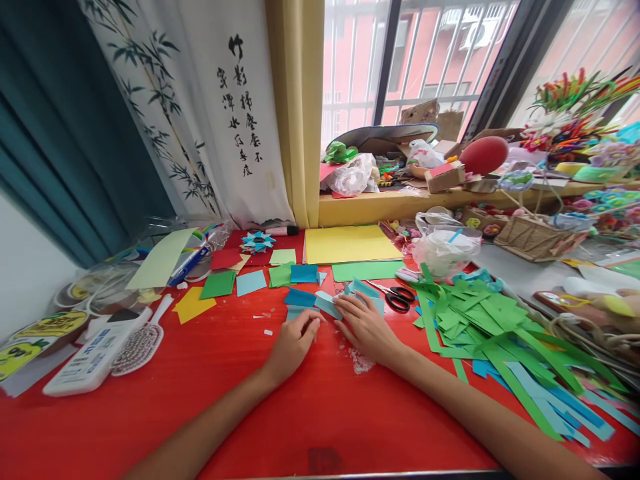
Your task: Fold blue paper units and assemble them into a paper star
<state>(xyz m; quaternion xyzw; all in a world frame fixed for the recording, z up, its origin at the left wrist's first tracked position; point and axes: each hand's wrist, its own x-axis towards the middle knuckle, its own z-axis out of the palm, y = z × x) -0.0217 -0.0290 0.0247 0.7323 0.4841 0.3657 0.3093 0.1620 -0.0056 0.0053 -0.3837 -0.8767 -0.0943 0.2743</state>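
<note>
My left hand [295,343] is above the red table, its fingertips drawn together close to my right hand. Whatever may be between those fingertips is too small to make out. To its right, my right hand [367,327] lies with fingers stretched out, its fingertips touching a light blue paper piece [326,304]. Part of that paper is hidden by the fingers. Just beyond the hands are a darker blue paper piece [300,297] and another blue piece [304,273]. Black-handled scissors [399,297] rest right of my right hand. Small white scraps [361,361] are scattered below it.
Green paper strips [475,317] are heaped on the right. Yellow sheets [347,245] lie at the back beside a folded blue paper star [257,242]. A hairbrush [137,347] and a white bottle [95,357] lie left on the red table [240,427]. A plastic cup [445,250] stands back right.
</note>
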